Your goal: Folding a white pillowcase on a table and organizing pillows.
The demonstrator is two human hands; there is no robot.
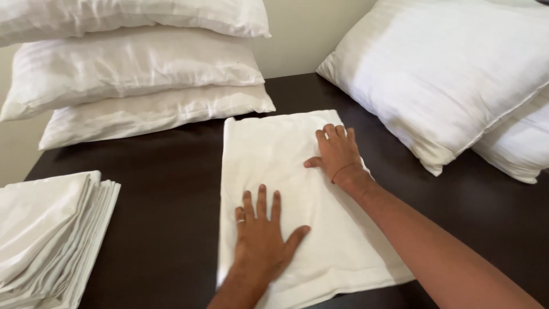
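Pillowcase (297, 206) — white, folded into a flat rectangle — is laid on the dark brown tabletop (166, 217), with its long axis running from about 6 o'clock near the viewer to 12 o'clock at the far edge. Both hands are pressed on top of it. The left hand (263, 234) is placed on the near half, palm down, fingers spread wide and pointed toward 12 o'clock; a ring is worn on one finger, and nothing is gripped. The right hand (338, 153) is set on the far half, toward 1 o'clock from the left, fingers extended flat and close together — likewise nothing is grasped, the cloth only being held down. The far short edge is nearer the right hand; the near short edge lies just below the left wrist. At 9 o'clock, well apart, a stack of folded white linens (48, 234) is seen. Three piled pillows (137, 74) are stacked at 11 o'clock, and two more pillows (446, 74) are leaned at 2 o'clock.
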